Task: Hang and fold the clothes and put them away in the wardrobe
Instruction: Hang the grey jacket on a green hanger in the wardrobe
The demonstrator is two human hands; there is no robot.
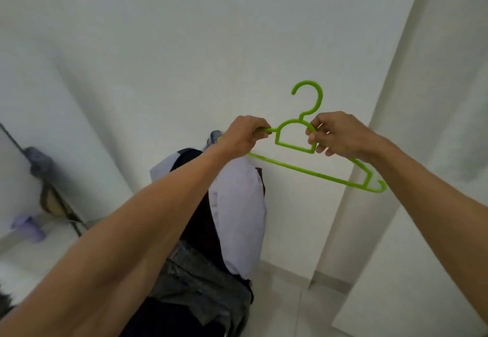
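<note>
Fingers [256, 126] of my left hand [244, 136] and right hand [340, 134] clamp the green hanger [317, 173]; seems light, stiff, slick, so hold near its neck.

White wall [184, 46] ahead; dark metal frame [67, 212] far left, purple container [29, 228] near its foot; pale floor [290, 297] below.

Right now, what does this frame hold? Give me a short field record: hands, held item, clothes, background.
left hand: fingers grip the hanger's left shoulder
right hand: fingers pinch the hanger beside its neck
hanger: green, hook up, sloping down to the right, no clothing on it
clothes: pale lilac garment, dark garment, grey garment below the arms; support hidden
background: white wall
</note>
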